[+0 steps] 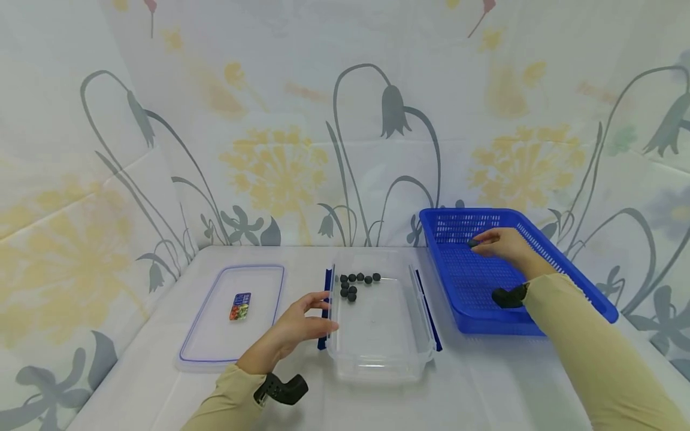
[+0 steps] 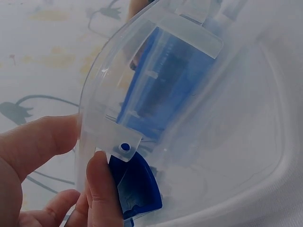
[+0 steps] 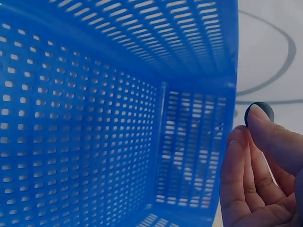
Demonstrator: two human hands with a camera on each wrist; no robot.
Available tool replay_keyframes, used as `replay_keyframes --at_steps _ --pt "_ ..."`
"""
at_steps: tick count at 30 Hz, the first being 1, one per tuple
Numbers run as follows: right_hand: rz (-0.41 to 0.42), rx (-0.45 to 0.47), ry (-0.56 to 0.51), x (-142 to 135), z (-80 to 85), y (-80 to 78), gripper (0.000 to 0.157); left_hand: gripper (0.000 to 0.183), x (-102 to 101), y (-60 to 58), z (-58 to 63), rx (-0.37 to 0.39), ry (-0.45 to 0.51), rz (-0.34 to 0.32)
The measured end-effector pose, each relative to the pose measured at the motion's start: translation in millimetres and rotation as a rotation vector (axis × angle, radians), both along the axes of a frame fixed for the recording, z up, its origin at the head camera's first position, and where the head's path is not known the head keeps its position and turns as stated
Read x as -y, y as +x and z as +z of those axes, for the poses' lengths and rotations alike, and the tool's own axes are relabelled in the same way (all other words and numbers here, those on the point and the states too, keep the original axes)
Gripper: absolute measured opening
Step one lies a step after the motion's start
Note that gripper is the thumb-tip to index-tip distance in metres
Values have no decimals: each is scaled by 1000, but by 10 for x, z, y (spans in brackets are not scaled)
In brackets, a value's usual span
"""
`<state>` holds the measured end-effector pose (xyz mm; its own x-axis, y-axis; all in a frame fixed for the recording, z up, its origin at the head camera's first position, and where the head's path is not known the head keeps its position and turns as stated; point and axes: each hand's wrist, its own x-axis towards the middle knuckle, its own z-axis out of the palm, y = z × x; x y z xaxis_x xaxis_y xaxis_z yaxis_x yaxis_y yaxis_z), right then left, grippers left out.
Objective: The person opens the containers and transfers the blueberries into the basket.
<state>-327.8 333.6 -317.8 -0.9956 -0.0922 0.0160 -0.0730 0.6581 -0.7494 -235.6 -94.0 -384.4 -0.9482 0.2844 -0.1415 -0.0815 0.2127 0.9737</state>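
A clear plastic box (image 1: 377, 362) with blue side latches (image 1: 428, 311) stands in the middle of the table. Several small dark balls (image 1: 360, 277) lie inside it, toward its far left corner. My left hand (image 1: 293, 329) holds the box's left wall; in the left wrist view the thumb (image 2: 100, 189) lies by a blue latch (image 2: 139, 189) and a finger touches the rim. Over the far part of a blue basket (image 1: 458, 281), my right hand (image 1: 507, 246) pinches one small dark ball (image 3: 263, 111) between thumb and fingertips.
Left of the box lies a clear lid (image 1: 202, 341) with a blue seal, bearing a small colourful label (image 1: 240, 306). The perforated basket stands at the right, its walls rising around the right hand. A patterned cloth (image 1: 302, 108) hangs behind the white-covered table (image 1: 469, 389).
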Motion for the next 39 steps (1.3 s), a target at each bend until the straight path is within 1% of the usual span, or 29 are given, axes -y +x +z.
replay_keyframes --at_steps 9,16,20,22,26,32,39 --pt "-6 20 -7 -103 -139 -43 42 71 -8 8 15 7 -15 0" --pt "-9 11 -32 -153 -148 -14 42 72 -16 10 31 8 -3 16" --pt "-8 -16 -1 -172 -91 9 44 71 -23 13 29 7 0 18" --pt "-8 -32 31 -170 -43 13 44 71 -24 15 24 11 2 20" --pt "0 -45 58 -144 52 10 44 72 -22 16 13 14 2 20" --pt "9 -65 53 -30 143 30 43 72 -20 19 14 11 -1 24" --pt "44 -77 22 161 205 22 41 71 -21 8 1 13 5 27"
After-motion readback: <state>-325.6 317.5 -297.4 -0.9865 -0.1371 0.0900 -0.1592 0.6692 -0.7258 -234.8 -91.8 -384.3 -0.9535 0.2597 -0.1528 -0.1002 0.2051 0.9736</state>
